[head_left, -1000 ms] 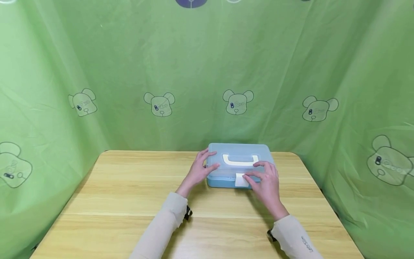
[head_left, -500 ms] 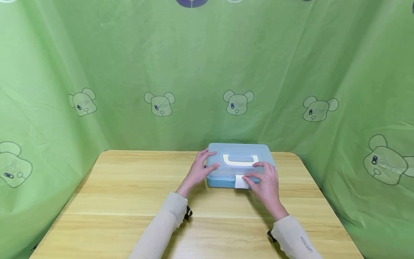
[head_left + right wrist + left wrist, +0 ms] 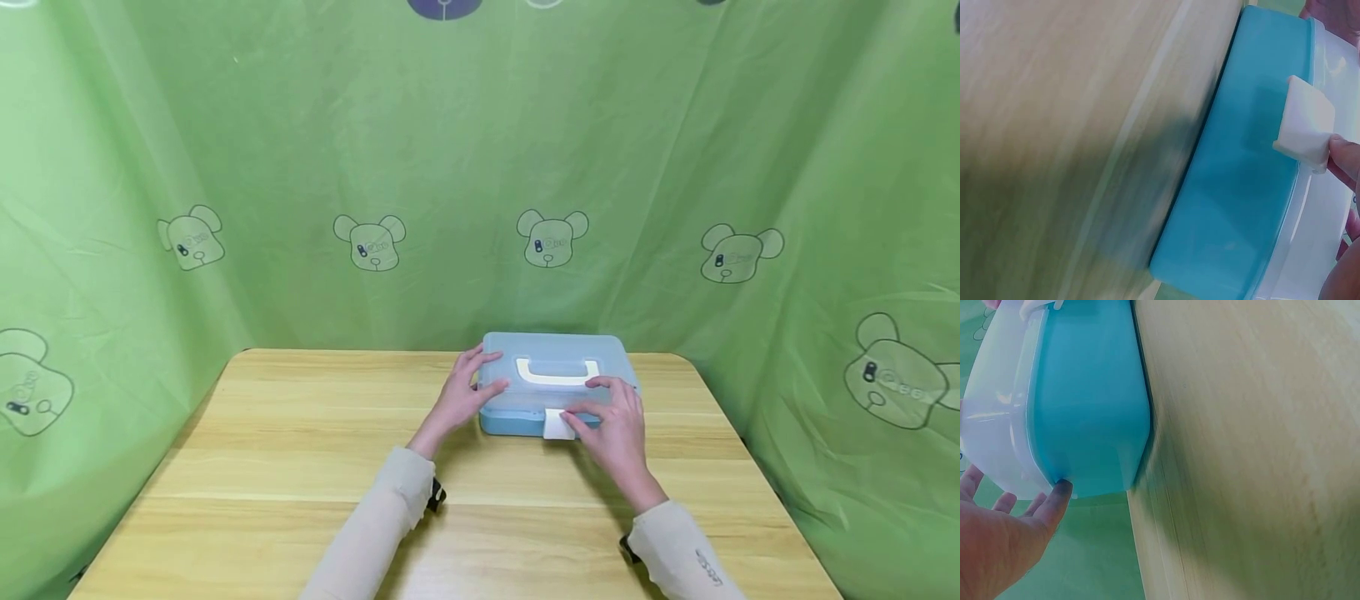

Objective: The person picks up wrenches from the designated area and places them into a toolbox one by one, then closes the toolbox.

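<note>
A storage box [image 3: 513, 422] with a blue base, a translucent lid [image 3: 555, 344] and a white carry handle [image 3: 557, 379] sits at the back of the table, its lid down. My left hand [image 3: 457, 396] rests against the box's left end, fingers spread over the lid's edge. In the left wrist view its thumb [image 3: 1058, 494] touches the side near the seam. At the front, my right hand [image 3: 621, 425] pinches the top edge of the white latch [image 3: 1307, 125] between thumb and forefinger. The latch's lower edge stands out from the blue wall.
The wooden table [image 3: 300, 467] stretches out in front and to the left of the box. A green curtain [image 3: 450, 150] with bear-head prints hangs close behind the table and along both sides.
The white latch's lower edge has swung slightly outward and down under the right hand's pinch. Both hands and the box stay almost where they were.
</note>
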A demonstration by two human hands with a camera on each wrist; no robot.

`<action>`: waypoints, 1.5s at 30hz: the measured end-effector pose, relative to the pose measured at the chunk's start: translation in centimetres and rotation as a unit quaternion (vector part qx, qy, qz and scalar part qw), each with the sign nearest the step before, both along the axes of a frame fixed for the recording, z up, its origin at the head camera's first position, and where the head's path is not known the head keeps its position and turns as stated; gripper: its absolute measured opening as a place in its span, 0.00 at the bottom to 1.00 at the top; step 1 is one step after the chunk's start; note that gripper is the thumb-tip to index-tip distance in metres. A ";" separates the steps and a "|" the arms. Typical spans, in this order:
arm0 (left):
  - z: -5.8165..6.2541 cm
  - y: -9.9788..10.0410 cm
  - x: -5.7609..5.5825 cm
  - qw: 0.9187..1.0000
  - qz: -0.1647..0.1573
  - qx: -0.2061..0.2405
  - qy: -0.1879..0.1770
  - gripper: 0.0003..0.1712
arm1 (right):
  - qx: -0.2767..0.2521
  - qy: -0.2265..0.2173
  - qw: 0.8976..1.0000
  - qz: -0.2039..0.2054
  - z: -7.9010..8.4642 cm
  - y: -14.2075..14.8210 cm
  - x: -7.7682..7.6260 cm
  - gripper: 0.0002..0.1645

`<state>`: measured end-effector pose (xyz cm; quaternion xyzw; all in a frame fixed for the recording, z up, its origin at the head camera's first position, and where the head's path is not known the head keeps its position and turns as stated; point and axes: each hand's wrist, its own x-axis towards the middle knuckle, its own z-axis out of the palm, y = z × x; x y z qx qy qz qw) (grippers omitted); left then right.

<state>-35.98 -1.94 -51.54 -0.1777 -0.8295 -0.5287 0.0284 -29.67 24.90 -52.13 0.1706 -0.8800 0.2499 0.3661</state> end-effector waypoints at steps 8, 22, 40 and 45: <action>0.0 0.0 0.0 1.000 -0.001 0.008 -0.003 0.35 | 0.010 -0.010 1.000 0.002 0.1 0.1 0.1 0.10; -0.1 0.0 0.0 1.000 -0.002 0.014 -0.003 0.35 | 0.016 -0.030 0.999 -0.001 0.0 0.2 0.2 0.13; -0.1 0.0 0.2 1.000 0.003 0.025 -0.009 0.34 | 0.030 -0.038 0.999 0.006 -0.3 0.4 0.3 0.15; -0.2 0.1 0.1 1.000 -0.001 0.021 -0.008 0.34 | 0.032 -0.035 0.999 0.005 -0.4 0.5 0.3 0.25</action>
